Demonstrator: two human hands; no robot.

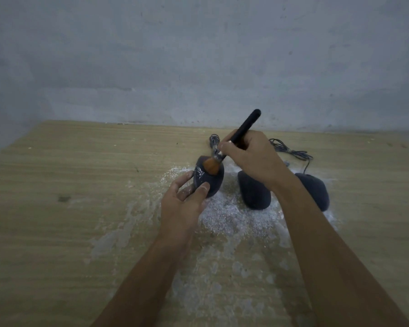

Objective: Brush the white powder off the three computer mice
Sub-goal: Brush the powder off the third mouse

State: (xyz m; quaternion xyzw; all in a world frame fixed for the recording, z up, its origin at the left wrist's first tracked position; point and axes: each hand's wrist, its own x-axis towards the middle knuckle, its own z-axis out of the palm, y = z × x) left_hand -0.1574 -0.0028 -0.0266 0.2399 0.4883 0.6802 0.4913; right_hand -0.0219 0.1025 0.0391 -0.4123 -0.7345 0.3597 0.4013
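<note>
Powder clings in white specks to the front of the left mouse, which the left hand holds tilted up off the counter, thumb on the near side and fingers curled round the far side. The right hand grips the black handle of the brush, much as one holds a pen, and the orange bristles rest on the top front of that mouse. The middle mouse and the right mouse lie flat on the counter just beside each other, partly behind the right forearm. Both look mostly dark, though whether they are fully clean is hard to tell. Loose powder is spread over the counter around and in front of all three.

The step in hand looks to be sweeping the last specks off the left mouse. To do it well, short light strokes should run away from the holding fingers and off the front edge, so that the grains fall to the counter and not back onto the shell. The left hand should turn the mouse to bring its seams and sides under the bristles. Its fingertips look dusty, so a change of grip may leave new marks. Setting the mouse down in the thick patch of powder would dirty its underside.
</note>
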